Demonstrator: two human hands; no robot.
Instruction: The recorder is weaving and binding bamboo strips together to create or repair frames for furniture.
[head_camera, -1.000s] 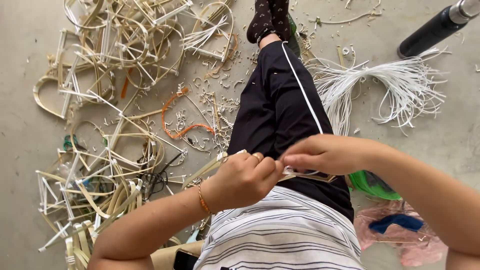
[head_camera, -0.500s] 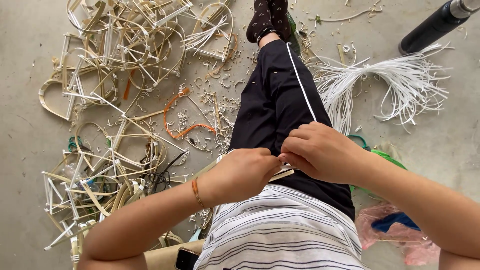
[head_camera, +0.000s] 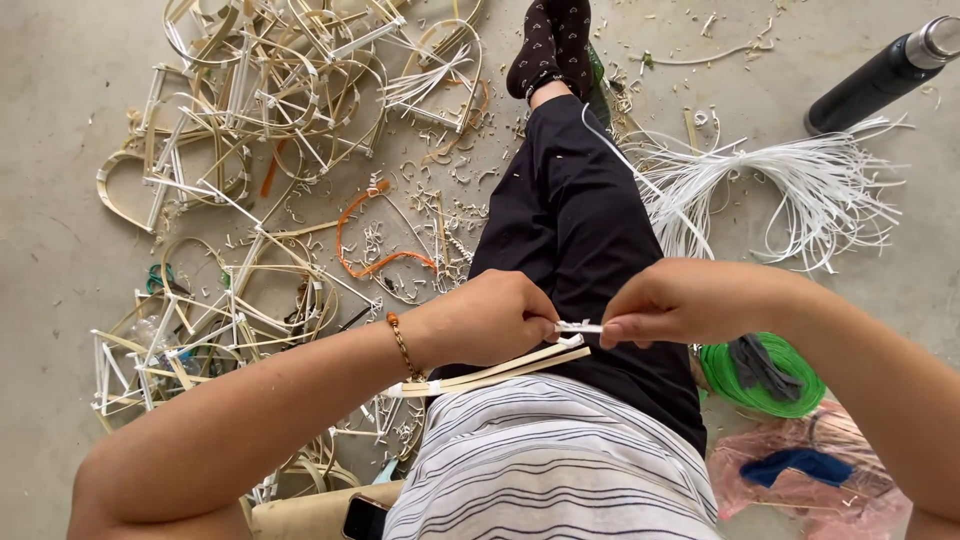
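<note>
**Two hands pull a thin white strip over a lap**

A thin white strip (head_camera: 580, 326) sits in the middle of the frame, just above the person's lap. It runs sideways between both hands. The left hand (head_camera: 480, 322) is closed, and its fingertips pinch the left end of the strip. The right hand (head_camera: 680, 302) is closed too, and it pinches the right end. The two hands are very near each other.

Just below the strip lie some flat tan cane slats (head_camera: 495, 372). They run from under the left hand down toward the left wrist, and white tape wraps their ends. I cannot tell which fingers hold the slats. A beaded bracelet (head_camera: 403, 346) is on the left wrist.

Under the hands are black trousers (head_camera: 575, 215) and a striped shirt (head_camera: 550, 465). A dark sock (head_camera: 552, 40) shows at the top of the frame.

On the gray floor (head_camera: 60, 120), a big pile of bent cane frames (head_camera: 250, 150) fills the left side. An orange cord (head_camera: 375, 230) lies near the leg. A bunch of white strips (head_camera: 790, 190) spreads out at the upper right. A dark bottle (head_camera: 880, 75) lies in the top right corner. A green coil (head_camera: 765, 375) sits at the lower right, with a pink plastic bag (head_camera: 810, 475) below it.
</note>
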